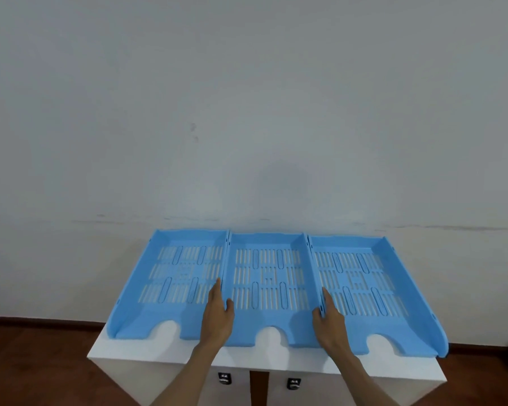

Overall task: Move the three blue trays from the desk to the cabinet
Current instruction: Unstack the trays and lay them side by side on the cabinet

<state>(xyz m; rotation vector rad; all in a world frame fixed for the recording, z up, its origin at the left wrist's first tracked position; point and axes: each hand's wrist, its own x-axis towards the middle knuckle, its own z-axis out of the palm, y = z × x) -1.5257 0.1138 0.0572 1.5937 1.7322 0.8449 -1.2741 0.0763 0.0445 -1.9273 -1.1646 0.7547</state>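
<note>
Three light blue slotted trays lie side by side on the white cabinet top: the left tray, the middle tray and the right tray. Their side walls touch or nearly touch. My left hand clasps the middle tray's left wall, thumb inside the tray and fingers over the left tray. On the opposite wall my right hand grips the same way, with its fingers over the right tray. The middle tray rests flat on the top.
A plain grey-white wall rises directly behind the trays. Below the top's front edge are two cabinet fronts with small locks and a dark gap between them. Brown floor shows on both sides.
</note>
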